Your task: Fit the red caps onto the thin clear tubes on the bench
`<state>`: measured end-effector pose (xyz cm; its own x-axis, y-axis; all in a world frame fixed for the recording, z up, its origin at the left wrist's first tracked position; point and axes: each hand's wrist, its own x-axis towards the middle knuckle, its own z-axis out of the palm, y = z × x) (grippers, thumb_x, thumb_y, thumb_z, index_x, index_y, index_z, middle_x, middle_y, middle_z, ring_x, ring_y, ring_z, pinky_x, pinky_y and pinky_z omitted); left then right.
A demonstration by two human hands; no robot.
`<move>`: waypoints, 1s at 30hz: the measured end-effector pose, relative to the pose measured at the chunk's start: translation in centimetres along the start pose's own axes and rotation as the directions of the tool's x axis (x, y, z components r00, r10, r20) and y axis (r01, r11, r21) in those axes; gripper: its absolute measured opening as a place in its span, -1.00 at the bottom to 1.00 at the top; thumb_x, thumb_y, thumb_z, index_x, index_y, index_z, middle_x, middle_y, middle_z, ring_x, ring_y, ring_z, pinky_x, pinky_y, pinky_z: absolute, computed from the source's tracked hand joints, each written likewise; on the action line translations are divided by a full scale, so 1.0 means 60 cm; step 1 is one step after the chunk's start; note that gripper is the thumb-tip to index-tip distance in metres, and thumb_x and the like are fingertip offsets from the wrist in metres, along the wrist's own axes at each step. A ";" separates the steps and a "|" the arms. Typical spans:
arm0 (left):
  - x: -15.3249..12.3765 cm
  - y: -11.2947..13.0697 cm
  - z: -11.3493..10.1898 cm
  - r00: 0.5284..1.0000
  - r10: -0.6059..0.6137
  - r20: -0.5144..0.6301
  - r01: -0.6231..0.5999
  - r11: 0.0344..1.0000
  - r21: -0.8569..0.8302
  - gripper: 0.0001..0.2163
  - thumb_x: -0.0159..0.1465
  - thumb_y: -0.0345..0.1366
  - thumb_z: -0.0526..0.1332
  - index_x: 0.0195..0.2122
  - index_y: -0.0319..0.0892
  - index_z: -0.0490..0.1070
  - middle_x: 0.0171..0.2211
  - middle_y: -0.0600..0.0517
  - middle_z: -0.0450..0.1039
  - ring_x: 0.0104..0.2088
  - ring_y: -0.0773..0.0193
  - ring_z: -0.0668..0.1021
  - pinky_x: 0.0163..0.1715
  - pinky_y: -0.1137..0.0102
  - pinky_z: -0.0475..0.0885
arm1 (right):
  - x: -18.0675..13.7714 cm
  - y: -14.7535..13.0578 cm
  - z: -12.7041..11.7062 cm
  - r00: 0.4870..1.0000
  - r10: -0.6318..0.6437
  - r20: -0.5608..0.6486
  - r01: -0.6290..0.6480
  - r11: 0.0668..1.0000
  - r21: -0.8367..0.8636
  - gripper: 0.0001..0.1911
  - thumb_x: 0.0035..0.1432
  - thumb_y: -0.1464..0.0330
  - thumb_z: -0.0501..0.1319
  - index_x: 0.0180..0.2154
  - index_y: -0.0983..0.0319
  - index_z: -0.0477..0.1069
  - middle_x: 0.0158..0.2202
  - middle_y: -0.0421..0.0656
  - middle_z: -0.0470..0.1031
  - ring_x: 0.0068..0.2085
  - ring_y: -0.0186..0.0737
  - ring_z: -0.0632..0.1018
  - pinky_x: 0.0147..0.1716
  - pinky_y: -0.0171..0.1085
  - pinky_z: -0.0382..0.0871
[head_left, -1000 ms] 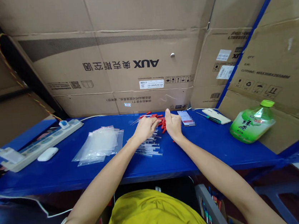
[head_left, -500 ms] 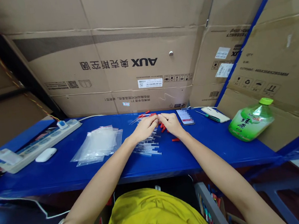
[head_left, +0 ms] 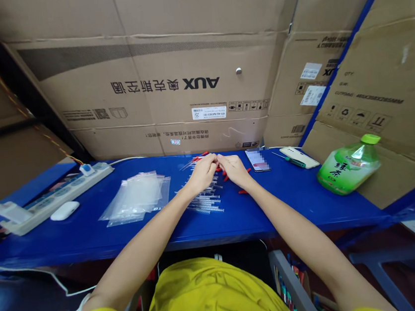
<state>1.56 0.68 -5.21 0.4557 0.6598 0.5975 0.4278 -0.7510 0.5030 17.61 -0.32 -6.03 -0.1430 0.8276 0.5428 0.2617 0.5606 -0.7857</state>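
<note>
My left hand (head_left: 202, 172) and my right hand (head_left: 233, 170) meet fingertip to fingertip above the blue table, both with fingers pinched closed. What lies between the fingertips is hidden. Thin clear tubes (head_left: 206, 205) lie in a loose pile beneath and in front of my left hand. Some red pieces, like small caps (head_left: 242, 192), are scattered under and beside my right hand. Beyond my left hand, clear tubes with red ends (head_left: 200, 155) lie near the table's back edge.
Clear plastic bags (head_left: 137, 198) are stacked on the blue table (head_left: 291, 206) to the left, near a white case (head_left: 64, 210) and a power strip (head_left: 62, 192). Rightward are a phone (head_left: 257, 160), a green-handled screwdriver (head_left: 295, 161) and a green bottle (head_left: 349, 167). Cardboard (head_left: 159, 61) walls the back.
Both hands stay together at nearly the same spot, with a slight shift of the fingers. The view has moved a little; the things on the table lie as before.
</note>
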 end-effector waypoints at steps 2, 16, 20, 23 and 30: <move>0.000 0.000 0.002 1.000 0.003 0.001 -0.003 1.000 -0.006 -0.83 0.35 -0.46 -0.02 -0.40 -0.11 0.14 -0.42 0.04 0.33 -0.39 0.24 0.36 -0.27 0.33 0.29 | 0.001 0.002 -0.002 1.000 0.004 0.011 -0.005 0.999 0.032 -0.28 0.29 -0.27 0.03 -0.60 0.17 0.10 -0.60 -0.27 0.11 -0.50 -0.35 0.14 -0.45 -0.26 0.05; 0.003 0.003 0.004 0.999 -0.014 0.040 0.015 0.999 -0.029 -0.81 0.33 -0.41 -0.05 -0.35 -0.17 0.33 -0.35 -0.03 0.48 -0.32 0.20 0.47 -0.20 0.31 0.36 | 0.015 0.023 -0.014 0.987 0.097 0.129 -0.116 0.982 0.151 -0.26 0.16 -0.34 0.10 -0.63 0.14 0.11 -0.66 -0.31 0.03 -0.57 -0.38 0.08 -0.57 -0.27 -0.01; -0.002 0.014 -0.008 0.996 0.056 0.069 -0.056 0.998 0.001 -0.76 0.41 -0.38 -0.04 -0.13 -0.19 0.43 -0.11 -0.10 0.58 -0.12 0.14 0.56 0.00 0.24 0.41 | 0.015 0.015 -0.023 0.993 0.118 -0.012 -0.117 0.991 0.070 -0.25 0.19 -0.33 0.08 -0.65 0.14 0.08 -0.68 -0.31 0.03 -0.58 -0.38 0.11 -0.55 -0.28 0.04; -0.006 0.015 -0.012 0.992 0.083 0.098 -0.095 0.988 0.121 -0.79 0.45 -0.33 -0.01 -0.08 -0.16 0.41 -0.08 -0.11 0.56 -0.07 0.11 0.55 0.04 0.21 0.42 | 0.013 0.011 -0.022 0.987 0.124 -0.102 -0.126 0.992 -0.014 -0.21 0.19 -0.35 0.06 -0.68 0.14 0.05 -0.70 -0.29 0.06 -0.59 -0.38 0.15 -0.53 -0.28 0.06; -0.012 0.004 -0.010 0.987 0.089 0.136 -0.106 0.987 0.124 -0.83 0.42 -0.40 -0.06 -0.25 -0.14 0.28 -0.25 -0.07 0.46 -0.23 0.16 0.48 -0.08 0.24 0.43 | -0.006 0.003 -0.017 0.995 -0.091 -0.051 0.074 0.958 -0.278 -0.26 0.39 -0.19 0.00 -0.57 0.20 0.43 -0.60 -0.18 0.41 -0.49 -0.26 0.45 -0.43 -0.29 0.18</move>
<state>0.89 0.00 -5.13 0.5940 0.5879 0.5491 0.4707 -0.8075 0.3554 18.70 -0.53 -6.08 -0.1179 0.7703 0.6267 0.5057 0.5897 -0.6298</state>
